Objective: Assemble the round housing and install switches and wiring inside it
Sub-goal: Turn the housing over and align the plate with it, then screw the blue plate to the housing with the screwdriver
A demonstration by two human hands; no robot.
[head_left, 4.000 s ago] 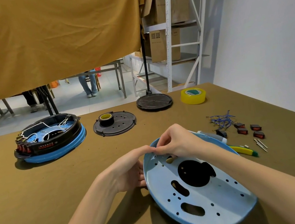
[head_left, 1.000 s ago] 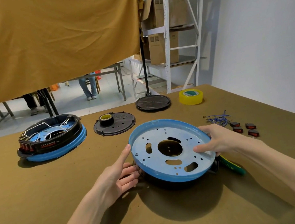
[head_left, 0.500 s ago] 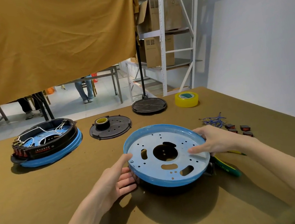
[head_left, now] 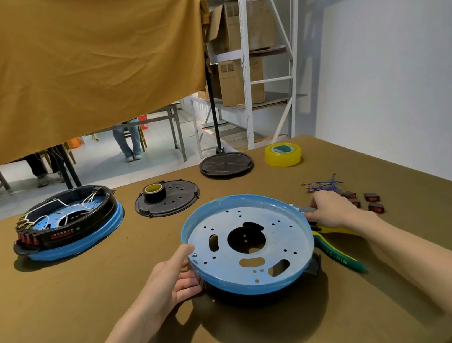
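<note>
Left hand [head_left: 173, 277] grip clasps round housing [head_left: 248, 245] rim.

work table [head_left: 64, 310], olive-brown cover, fills the lower frame. upper left: finished black-and-blue housing [head_left: 69, 225] with white wiring. centre back: black perforated disc [head_left: 168, 201] carrying a small tape roll [head_left: 154, 191]; behind it to the right a black round base [head_left: 226, 165], then a yellow tape roll [head_left: 282, 154]. centre: blue-rimmed round housing [head_left: 248, 243]. right: blue wires [head_left: 322, 185], red-faced switches [head_left: 368, 202], green-yellow pliers [head_left: 337, 251].
</note>
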